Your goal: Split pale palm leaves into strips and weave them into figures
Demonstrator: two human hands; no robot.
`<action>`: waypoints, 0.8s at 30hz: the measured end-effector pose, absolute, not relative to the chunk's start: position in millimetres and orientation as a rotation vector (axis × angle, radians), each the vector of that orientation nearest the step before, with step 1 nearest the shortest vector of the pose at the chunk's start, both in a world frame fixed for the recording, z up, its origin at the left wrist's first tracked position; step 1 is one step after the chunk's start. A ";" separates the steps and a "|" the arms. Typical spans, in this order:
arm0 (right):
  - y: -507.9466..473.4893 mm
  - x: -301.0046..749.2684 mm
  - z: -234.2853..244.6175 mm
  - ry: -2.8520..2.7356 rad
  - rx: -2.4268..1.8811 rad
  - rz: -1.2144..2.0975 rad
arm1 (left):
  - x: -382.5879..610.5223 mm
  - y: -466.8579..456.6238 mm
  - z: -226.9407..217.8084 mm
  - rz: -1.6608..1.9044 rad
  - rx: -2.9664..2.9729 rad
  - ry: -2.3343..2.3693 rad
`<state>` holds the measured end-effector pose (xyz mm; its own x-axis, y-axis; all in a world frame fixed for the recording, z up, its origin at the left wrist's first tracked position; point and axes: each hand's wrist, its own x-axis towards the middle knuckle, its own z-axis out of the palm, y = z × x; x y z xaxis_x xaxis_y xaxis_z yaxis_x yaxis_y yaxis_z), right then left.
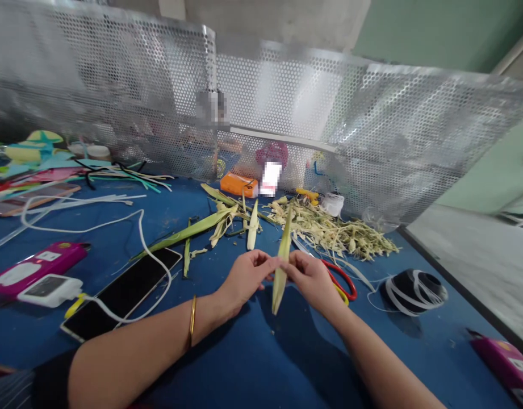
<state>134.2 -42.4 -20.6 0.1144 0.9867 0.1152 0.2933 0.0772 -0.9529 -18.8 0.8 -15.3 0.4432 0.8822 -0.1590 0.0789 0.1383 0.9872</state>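
Observation:
A long, pale green leaf strip (280,284), pointed at both ends like a piece of corn husk, stands nearly upright in front of me above the blue table. My left hand (250,278) pinches its left edge near the middle between thumb and fingers. From the other side my right hand (310,278) grips the same strip at about the same height. Red-handled scissors (345,279) lie just beyond my right wrist, partly hidden by it. Past my hands a smaller pale leaf piece (253,227) rests beside a longer green leaf (188,230).
A heap of dried plant bits (342,230) lies back right, near a black spool with white string (414,292). At left are a phone (125,289), a white cable (144,238) and a purple device (40,264). A perforated metal screen (278,74) borders the table; an orange packet (239,185) sits before it.

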 end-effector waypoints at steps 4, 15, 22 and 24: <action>-46.8 131.0 -18.2 -1.584 -1.440 0.874 | -19.8 1.7 -12.8 0.798 1.295 0.945; -59.0 118.4 -17.4 -1.783 -1.655 0.534 | -21.0 6.2 -9.2 0.934 1.172 1.092; -60.5 111.7 -32.6 -1.966 -1.754 -0.068 | -20.7 7.5 -10.5 0.953 1.033 1.082; -59.0 111.8 -34.4 -1.989 -1.734 -0.135 | -20.1 7.3 -11.0 0.936 0.991 1.065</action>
<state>111.8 -59.0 -34.4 -0.0690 0.9032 0.4237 0.9521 0.1865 -0.2424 -20.1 7.3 -11.0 0.2216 0.9429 -0.2487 -0.1256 0.2805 0.9516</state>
